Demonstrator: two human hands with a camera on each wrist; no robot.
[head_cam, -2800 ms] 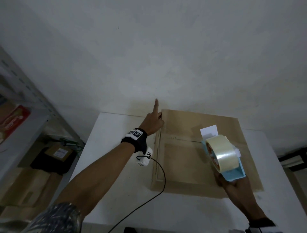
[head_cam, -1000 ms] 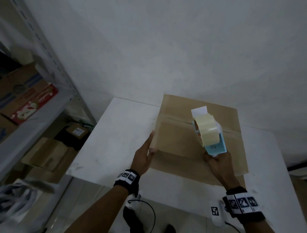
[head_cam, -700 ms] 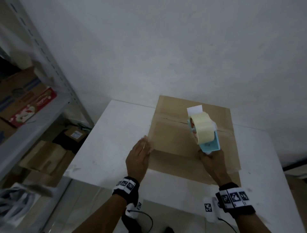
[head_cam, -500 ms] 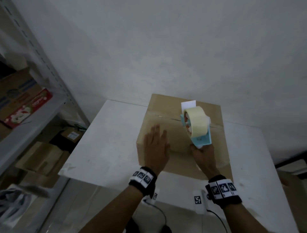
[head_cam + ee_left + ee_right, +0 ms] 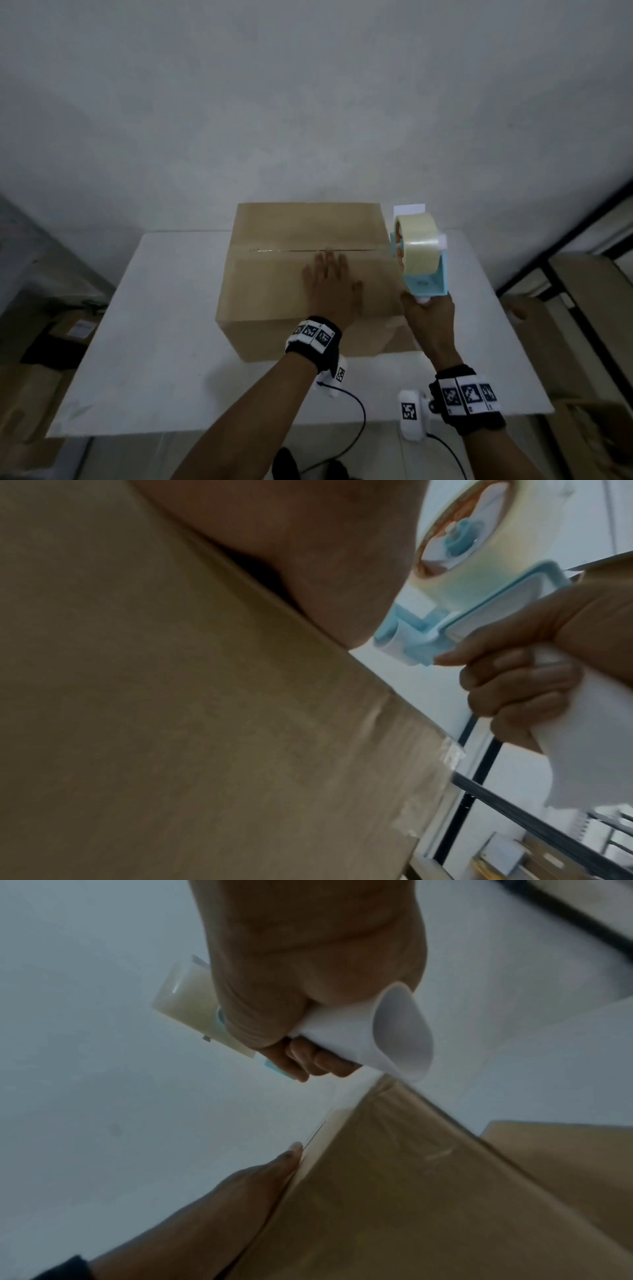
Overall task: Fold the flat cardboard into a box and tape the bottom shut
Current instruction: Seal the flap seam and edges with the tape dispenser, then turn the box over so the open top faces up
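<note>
The brown cardboard box [image 5: 274, 274] stands folded on the white table [image 5: 164, 325], flaps shut on top with a taped seam [image 5: 291, 250] across the middle. My left hand [image 5: 330, 284] lies flat on the near flap, fingers straight and reaching the seam. My right hand [image 5: 428, 310] grips the white handle of a blue tape dispenser [image 5: 423, 263] with a clear tape roll, held upright just off the box's right edge. In the left wrist view the dispenser [image 5: 479, 588] and the gripping right-hand fingers [image 5: 514, 685] hang beside the box wall [image 5: 171, 723]. Tape ends [image 5: 448, 753] cling to that wall.
A plain wall rises right behind the table. Cardboard boxes lie on the floor at the left [image 5: 75, 329] and more cardboard stands at the right [image 5: 548, 325]. Wrist camera cables [image 5: 356, 421] hang over the table's near edge. A dark frame [image 5: 561, 240] runs at the right.
The box has been turned and now sits square to me. My left hand moved from the box's left edge onto its top. The dispenser went from above the box to its right side.
</note>
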